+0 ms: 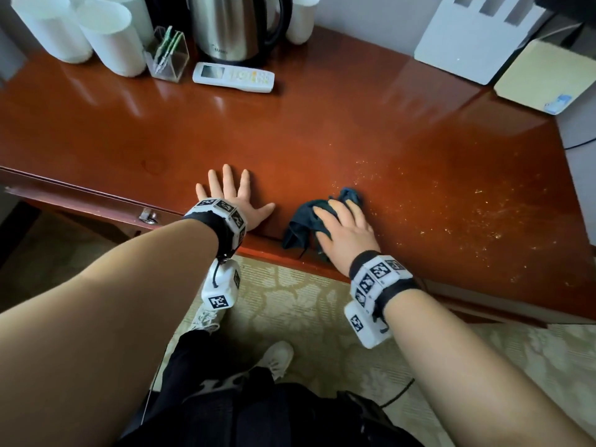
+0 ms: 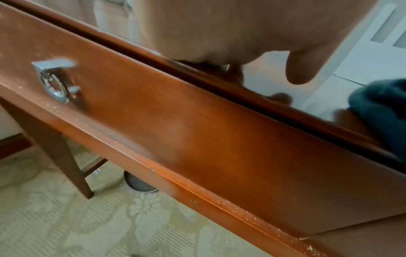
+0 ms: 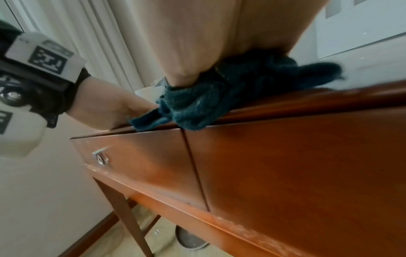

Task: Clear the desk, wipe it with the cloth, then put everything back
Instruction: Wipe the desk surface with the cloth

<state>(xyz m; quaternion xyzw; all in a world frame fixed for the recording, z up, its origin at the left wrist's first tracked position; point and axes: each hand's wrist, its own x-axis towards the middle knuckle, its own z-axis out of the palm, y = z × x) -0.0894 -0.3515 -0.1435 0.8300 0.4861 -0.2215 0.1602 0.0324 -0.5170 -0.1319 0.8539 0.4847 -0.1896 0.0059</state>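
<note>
A glossy red-brown desk [image 1: 322, 130] fills the head view. My left hand [image 1: 230, 196] lies flat on it near the front edge, fingers spread and straight. My right hand [image 1: 343, 225] presses a crumpled dark blue cloth [image 1: 304, 222] onto the desk at the front edge, fingers fairly straight on top of it. Part of the cloth [image 3: 219, 90] hangs over the edge in the right wrist view, and a corner of the cloth [image 2: 382, 111] shows in the left wrist view. Pale dust specks [image 1: 467, 214] cover the desk to the right of the cloth.
At the back left stand white cups [image 1: 109, 40], a clear sachet holder [image 1: 167, 56], a steel kettle [image 1: 235, 24] and a white remote [image 1: 233, 77]. A white folder stand [image 1: 474, 40] and a beige box [image 1: 545, 75] sit back right. A drawer with a metal pull [image 2: 57, 85] is below.
</note>
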